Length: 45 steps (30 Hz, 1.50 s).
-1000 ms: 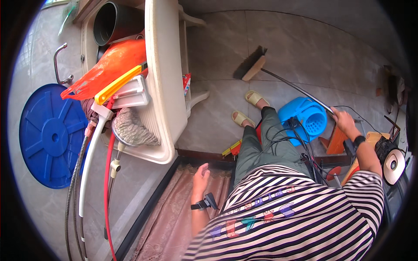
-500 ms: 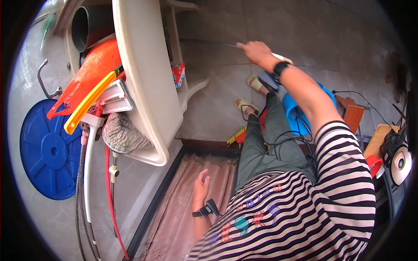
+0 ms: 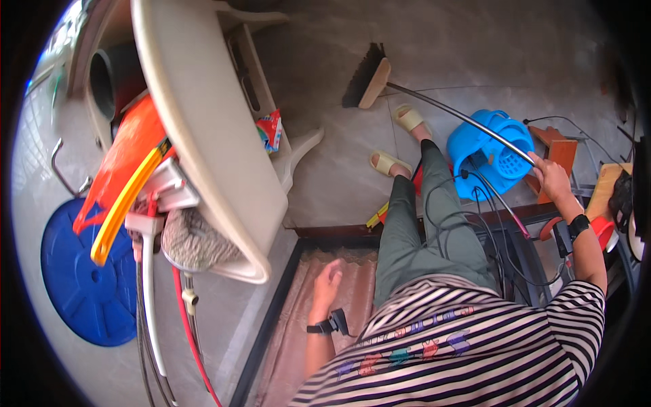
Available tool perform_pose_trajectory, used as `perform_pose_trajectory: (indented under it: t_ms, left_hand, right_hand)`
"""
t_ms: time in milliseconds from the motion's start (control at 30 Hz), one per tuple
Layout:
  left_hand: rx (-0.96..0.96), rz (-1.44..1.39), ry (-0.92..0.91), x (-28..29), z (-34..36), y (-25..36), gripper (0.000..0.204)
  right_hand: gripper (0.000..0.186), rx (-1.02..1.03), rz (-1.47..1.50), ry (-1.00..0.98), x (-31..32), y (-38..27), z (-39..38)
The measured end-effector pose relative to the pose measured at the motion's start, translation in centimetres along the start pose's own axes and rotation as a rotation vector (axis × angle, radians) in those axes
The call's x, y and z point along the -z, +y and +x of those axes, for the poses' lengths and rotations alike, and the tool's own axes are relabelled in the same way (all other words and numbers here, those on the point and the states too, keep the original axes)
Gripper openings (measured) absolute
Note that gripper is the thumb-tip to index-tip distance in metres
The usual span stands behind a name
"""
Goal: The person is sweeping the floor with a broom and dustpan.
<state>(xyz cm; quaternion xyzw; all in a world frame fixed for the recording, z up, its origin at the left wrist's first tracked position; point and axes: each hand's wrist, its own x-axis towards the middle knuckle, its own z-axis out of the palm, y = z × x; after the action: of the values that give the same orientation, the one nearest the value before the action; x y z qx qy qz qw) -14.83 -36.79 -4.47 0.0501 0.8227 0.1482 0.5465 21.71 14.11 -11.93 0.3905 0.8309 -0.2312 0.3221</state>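
Note:
A broom [image 3: 374,83] with a pale wooden head and dark bristles touches the grey floor ahead of me. Its metal pole [image 3: 461,119] slants across to my right hand [image 3: 553,178], whose fingers are wrapped round the pole near its end. Passing over a blue mop bucket [image 3: 489,152], the pole hides part of the rim. My left hand [image 3: 327,285] hangs over a pinkish-brown curtain-like cloth [image 3: 291,325], fingers stretched out and slightly bent, holding nothing.
On the left stands a cream plastic table [image 3: 210,129] on its side, with an orange bag [image 3: 132,149] and a yellow-handled tool [image 3: 125,210]. A blue lid [image 3: 88,278] lies beyond. Black cables [image 3: 505,251] hang by my legs; a wooden stool [image 3: 553,159] stands right.
My right hand has drawn back from far ahead toward my right side, with the broom's pole in it. The broom head has come into view. My left hand has shifted slightly right.

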Motion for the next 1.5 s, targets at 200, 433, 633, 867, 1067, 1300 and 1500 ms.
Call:
perform_pose_trajectory:
  t_ms: [200, 433, 633, 867, 1067, 1300, 1500]
  left_hand:
    - [0.079, 0.139, -0.042, -1.4, 4.5, -2.0, 0.034]
    - [0.222, 0.113, -0.145, -3.0, 10.4, -3.2, 0.031]
    - [0.252, 0.051, -0.110, -2.5, 11.3, -2.0, 0.028]
    - [0.186, -0.031, -0.131, -3.5, 11.2, -4.7, 0.030]
    - [0.257, -0.151, -0.145, -4.2, 10.8, -5.4, 0.033]
    - [0.289, -0.284, -0.100, -4.5, 8.7, -4.1, 0.032]
    - [0.296, -0.175, -0.090, -4.1, 7.8, -2.5, 0.032]
  right_hand:
    - [0.044, 0.186, 0.076, 0.111, -6.5, -6.1, 16.8]
    - [0.038, 0.413, 0.192, 0.222, -8.2, -23.0, 36.9]
    - [0.045, 0.355, 0.369, 0.239, -8.4, -16.5, 32.5]
    - [0.049, 0.145, 0.228, 0.170, -7.0, -1.2, 14.9]
    - [0.047, 0.115, 0.184, 0.146, -5.5, -4.9, 17.4]
    - [0.043, 0.345, 0.270, 0.179, -7.4, -24.2, 34.4]
    - [0.042, 0.453, 0.343, 0.188, -8.4, -30.0, 33.3]
